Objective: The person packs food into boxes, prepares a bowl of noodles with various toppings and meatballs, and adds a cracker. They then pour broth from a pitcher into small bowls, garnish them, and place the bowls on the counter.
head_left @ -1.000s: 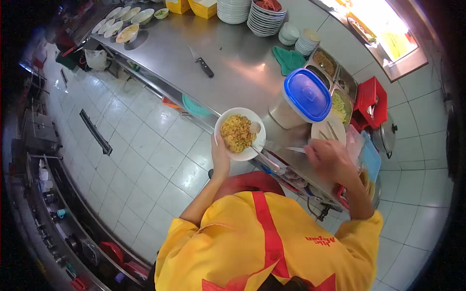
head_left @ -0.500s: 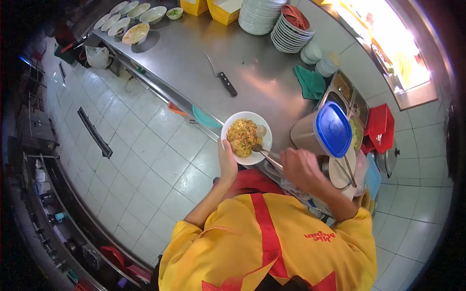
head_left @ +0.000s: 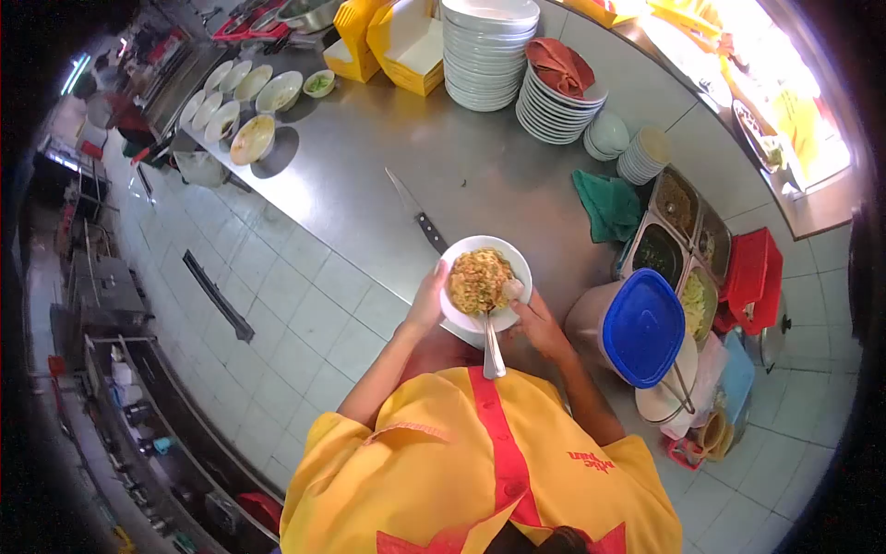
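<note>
A white bowl (head_left: 523, 265) of brownish-yellow food (head_left: 477, 277) is held in front of my body, over the counter's front edge. My left hand (head_left: 427, 297) grips its left rim. My right hand (head_left: 540, 325) is closed on the lower right rim, its fingertips by a pale lump of food (head_left: 513, 289). A metal spoon (head_left: 494, 351) rests in the food, its handle over the near rim toward my shirt. Just behind the bowl, a black-handled knife (head_left: 415, 210) lies on the steel counter.
White plates (head_left: 483, 55) and stacked bowls (head_left: 556, 111) stand at the back. A green cloth (head_left: 604, 205) lies near food trays (head_left: 678, 205). A tub with a blue lid (head_left: 644, 328) is at right. Small bowls (head_left: 251, 138) and yellow boxes (head_left: 406, 46) are back left.
My right hand has let go of the spoon and taken hold of the bowl. The spoon handle now points toward my body. The view has shifted, showing more of the counter's far side.
</note>
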`<state>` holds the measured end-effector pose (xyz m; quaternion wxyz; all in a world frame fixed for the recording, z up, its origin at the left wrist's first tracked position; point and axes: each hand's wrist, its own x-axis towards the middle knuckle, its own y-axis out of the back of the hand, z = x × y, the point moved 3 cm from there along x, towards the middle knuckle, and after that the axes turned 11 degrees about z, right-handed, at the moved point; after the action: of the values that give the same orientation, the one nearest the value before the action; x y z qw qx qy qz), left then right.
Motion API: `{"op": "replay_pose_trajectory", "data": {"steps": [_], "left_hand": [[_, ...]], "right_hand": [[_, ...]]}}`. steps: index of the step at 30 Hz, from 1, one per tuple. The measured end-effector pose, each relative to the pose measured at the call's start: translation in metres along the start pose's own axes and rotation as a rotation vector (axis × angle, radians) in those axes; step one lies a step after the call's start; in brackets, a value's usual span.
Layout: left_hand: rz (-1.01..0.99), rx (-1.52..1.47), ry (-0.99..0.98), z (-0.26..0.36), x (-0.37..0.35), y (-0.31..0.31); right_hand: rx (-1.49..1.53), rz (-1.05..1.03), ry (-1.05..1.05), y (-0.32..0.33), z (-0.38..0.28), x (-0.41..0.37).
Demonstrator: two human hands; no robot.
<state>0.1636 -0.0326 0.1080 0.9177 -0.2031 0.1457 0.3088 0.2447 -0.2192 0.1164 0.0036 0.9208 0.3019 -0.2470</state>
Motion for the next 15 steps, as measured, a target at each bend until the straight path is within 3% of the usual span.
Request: {"op": "replay_pose_trajectory", "data": {"steps": [1, 3, 5, 6, 8, 10, 11, 13, 15], "left_hand": [[0.034, 0.115, -0.021, -0.005, 0.015, 0.001], [0.051, 0.504, -0.182, 0.006, 0.034, 0.000], [0.106, 0.595, -0.241, 0.024, 0.034, 0.015], [0.255, 0.445, -0.147, 0.039, 0.018, 0.024], [0.372, 0.744, -0.472, -0.002, 0.012, 0.112], [0.454, 0.543, 0.015, -0.061, -0.001, 0.214], [0.440, 0.545, 0.015, -0.074, 0.006, 0.227], [0.698, 0.084, 0.327, -0.103, 0.030, 0.250], [0.686, -0.069, 0.183, -0.139, 0.098, 0.269]], "right_hand": [[0.018, 0.007, -0.004, -0.002, 0.002, 0.004], [0.035, 0.211, 0.063, 0.000, 0.007, 0.011], [0.077, 0.260, 0.080, 0.005, 0.024, 0.024], [0.102, 0.302, 0.111, 0.005, 0.026, 0.027], [0.120, 0.357, 0.077, 0.002, 0.018, 0.029], [0.194, 0.416, 0.101, 0.001, 0.024, 0.040], [0.195, 0.429, 0.103, -0.003, 0.022, 0.040], [0.272, 0.523, 0.026, -0.010, 0.017, 0.042], [0.236, 0.542, 0.059, -0.017, 0.012, 0.027]]}}
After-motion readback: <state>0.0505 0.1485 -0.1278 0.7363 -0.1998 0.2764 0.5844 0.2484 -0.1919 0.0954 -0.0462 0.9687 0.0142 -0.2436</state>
